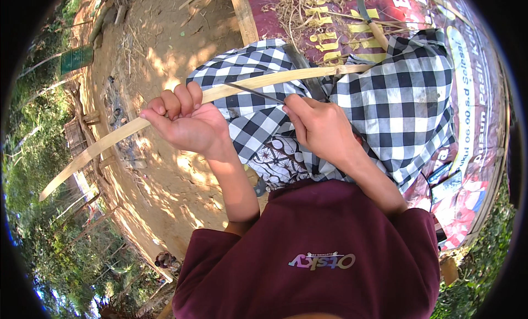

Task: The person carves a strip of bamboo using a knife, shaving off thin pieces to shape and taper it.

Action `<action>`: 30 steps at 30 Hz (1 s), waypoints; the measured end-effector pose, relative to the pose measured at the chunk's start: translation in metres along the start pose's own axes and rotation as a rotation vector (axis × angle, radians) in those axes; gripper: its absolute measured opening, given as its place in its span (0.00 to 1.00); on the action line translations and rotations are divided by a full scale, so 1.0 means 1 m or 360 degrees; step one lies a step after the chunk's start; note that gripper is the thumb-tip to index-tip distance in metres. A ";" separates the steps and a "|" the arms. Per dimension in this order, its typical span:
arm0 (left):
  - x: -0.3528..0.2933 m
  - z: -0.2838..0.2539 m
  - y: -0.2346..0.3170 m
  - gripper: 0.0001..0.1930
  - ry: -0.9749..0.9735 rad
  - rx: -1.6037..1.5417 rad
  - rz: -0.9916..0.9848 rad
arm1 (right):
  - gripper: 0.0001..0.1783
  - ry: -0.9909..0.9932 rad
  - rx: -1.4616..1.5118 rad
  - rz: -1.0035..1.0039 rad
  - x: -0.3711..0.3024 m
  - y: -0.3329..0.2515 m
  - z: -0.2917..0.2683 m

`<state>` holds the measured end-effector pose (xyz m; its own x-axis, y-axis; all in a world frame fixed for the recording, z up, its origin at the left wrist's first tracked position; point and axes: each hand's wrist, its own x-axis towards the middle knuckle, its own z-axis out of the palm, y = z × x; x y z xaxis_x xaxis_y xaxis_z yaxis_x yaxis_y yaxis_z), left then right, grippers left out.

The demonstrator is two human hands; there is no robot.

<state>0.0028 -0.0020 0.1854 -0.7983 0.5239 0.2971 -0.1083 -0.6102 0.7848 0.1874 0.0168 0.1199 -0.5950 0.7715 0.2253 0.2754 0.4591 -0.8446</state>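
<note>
Gripping a pale strip (280, 77), holding a thin dark blade (256, 93)

Clasping the strip in the curled fingers of the left hand (184, 118), running it out past the thumb to a tapered end. Extending it the other way, just beyond the right hand, over black-and-white checkered cloth (385, 112). Gripping the blade in the right hand (324, 126), pointing it toward the left hand, up to the strip. Visible farther beyond the right hand: a wooden-handled knife (378, 35) and tangled fibres (297, 12) on a printed red sheet (265, 8). Beyond the left hand: sun-dappled earth (143, 49).
</note>
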 end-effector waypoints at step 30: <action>0.170 0.111 0.120 0.11 -0.1366 -0.0057 -0.0964 | 0.04 0.0304 0.0047 -0.0121 0.040 0.000 -0.067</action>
<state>-0.0803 0.0803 0.3909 0.0813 0.9842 0.1571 -0.3779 -0.1155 0.9186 0.2143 0.0770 0.1612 -0.4584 0.8060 0.3745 0.2114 0.5082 -0.8349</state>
